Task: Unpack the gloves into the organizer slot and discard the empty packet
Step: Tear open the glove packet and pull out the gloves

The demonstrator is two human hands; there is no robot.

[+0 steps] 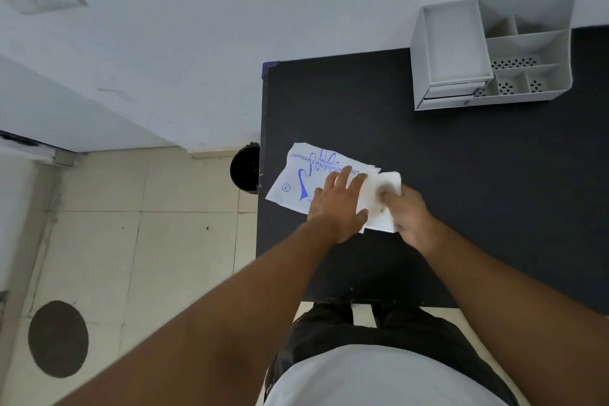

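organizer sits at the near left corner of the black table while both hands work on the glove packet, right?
Not quite. The head view shows the organizer at the far right of the black table, by the wall. Both hands, left and right, are indeed on the glove packet.

A white packet (313,175) printed in blue with "DISPOSABLE POLYETHYLENE GLOVES" lies flat near the left edge of a black table (461,158). The left hand (339,208) rests palm-down on the packet's right part, fingers spread. The right hand (408,214) pinches a stack of translucent white gloves (382,194) sticking out of the packet's right end. A grey desk organizer (491,49) with several empty compartments stands at the table's far side. A black bin (245,168) sits on the tiled floor just beside the table.
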